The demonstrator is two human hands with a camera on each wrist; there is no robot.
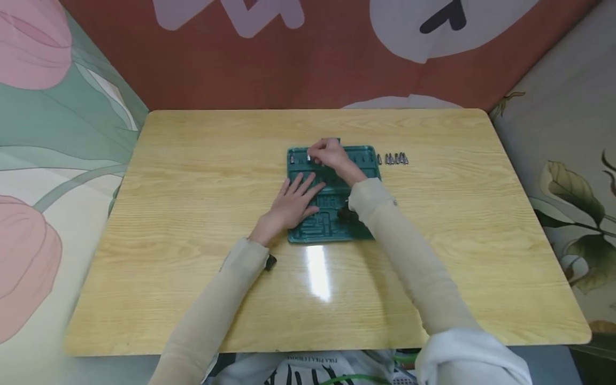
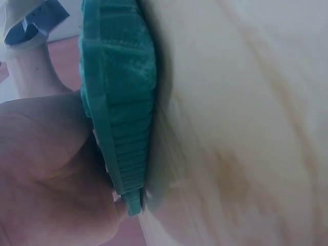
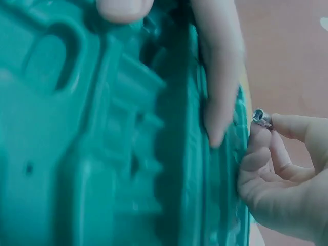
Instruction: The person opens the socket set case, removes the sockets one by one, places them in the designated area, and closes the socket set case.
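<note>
A green moulded tool tray lies in the middle of a wooden table. My left hand presses flat on the tray's left part with fingers straight; its palm fills the left wrist view beside the tray's edge. At the tray's far row my right hand pinches a small silver socket between fingertips, just above the tray's rim. Two silver sockets stand in the tray's far left slots.
Several silver sockets lie in a row on the table just right of the tray. Patterned cloth walls surround the table on three sides. A light glare marks the tabletop near the front edge.
</note>
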